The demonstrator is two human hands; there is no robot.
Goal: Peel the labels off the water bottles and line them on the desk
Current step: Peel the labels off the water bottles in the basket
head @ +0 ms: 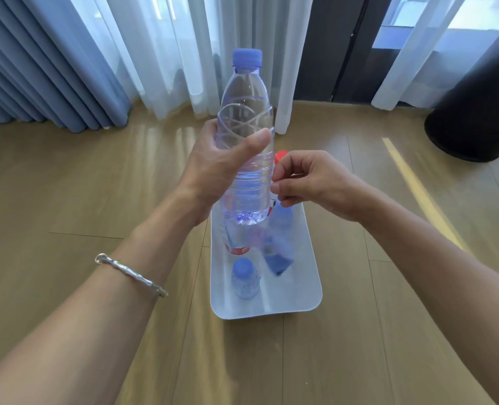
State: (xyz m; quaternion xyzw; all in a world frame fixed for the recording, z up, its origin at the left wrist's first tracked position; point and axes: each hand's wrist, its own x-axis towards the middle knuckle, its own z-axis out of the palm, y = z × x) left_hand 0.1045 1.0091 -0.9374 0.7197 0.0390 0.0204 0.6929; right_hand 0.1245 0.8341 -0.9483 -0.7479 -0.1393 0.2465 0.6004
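One bottle [247,112], label-free, is gripped upright by the left hand [213,171] above the desk [301,299] for access; the right hand [309,179] hovers just right, fingers curled (nothing visibly pinched).

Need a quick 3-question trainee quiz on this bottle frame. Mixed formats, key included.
1. Which hand grips the raised bottle? A: left. B: right.
2. True or false: the raised bottle's cap is red.
3. Fill in: the blue-capped bottle nearest the person stands on the white ___.

Key:
1. A, the left hand grips it.
2. False, the cap is blue.
3. desk.
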